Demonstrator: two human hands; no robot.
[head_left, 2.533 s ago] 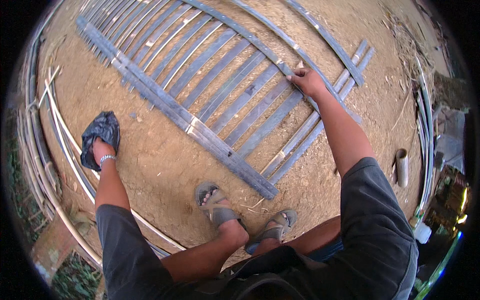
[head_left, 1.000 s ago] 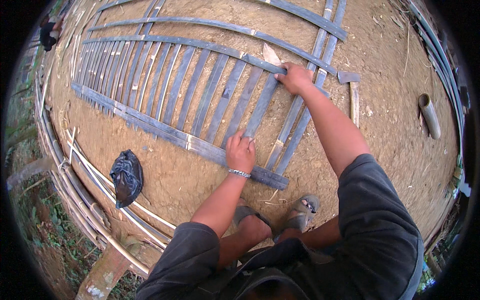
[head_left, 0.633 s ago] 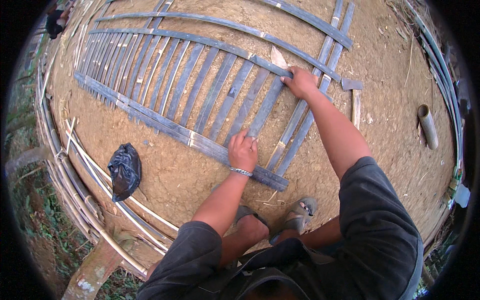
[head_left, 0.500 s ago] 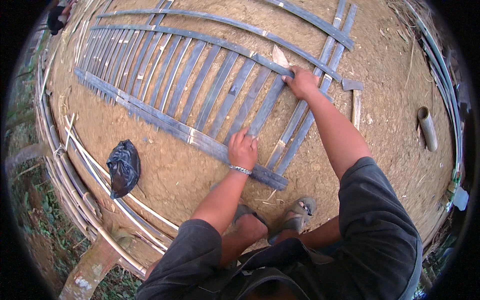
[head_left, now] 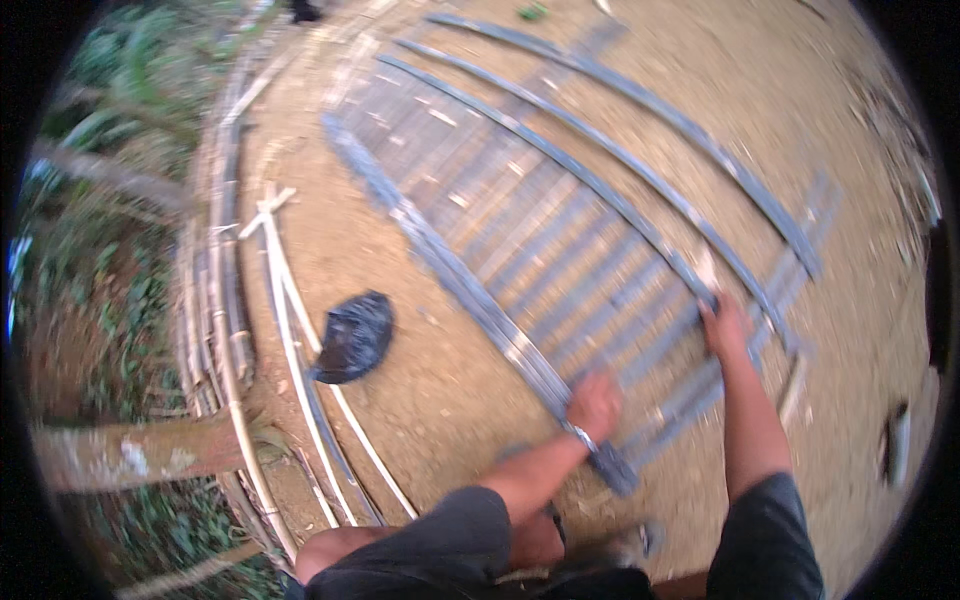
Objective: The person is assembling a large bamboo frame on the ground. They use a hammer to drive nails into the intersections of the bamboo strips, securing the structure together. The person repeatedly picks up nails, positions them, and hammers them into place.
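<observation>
On the dirt lies a panel of dark split-bamboo slats set side by side between a near bamboo rail (head_left: 470, 298) and a farther bamboo rail (head_left: 562, 160). My left hand (head_left: 597, 400), with a bracelet at its wrist, is curled over the near end of the last bamboo slat (head_left: 660, 347). At that slat's far end my right hand (head_left: 727, 322) is closed, against the farther rail. Motion blur softens both hands' fingers. A pale flat piece (head_left: 706, 268) sits just beyond my right hand.
Two more long bamboo strips (head_left: 690, 125) lie beyond the panel. An axe (head_left: 793, 390) rests right of my right hand, a bamboo tube (head_left: 898, 445) farther right. To the left are a black plastic bag (head_left: 355, 338), pale strips (head_left: 295, 350), bundled poles (head_left: 230, 300) and a trunk (head_left: 140, 450).
The whole view has swung left, so the panel and both hands appear farther right and lower. Both hands stay at the same slat's ends.
</observation>
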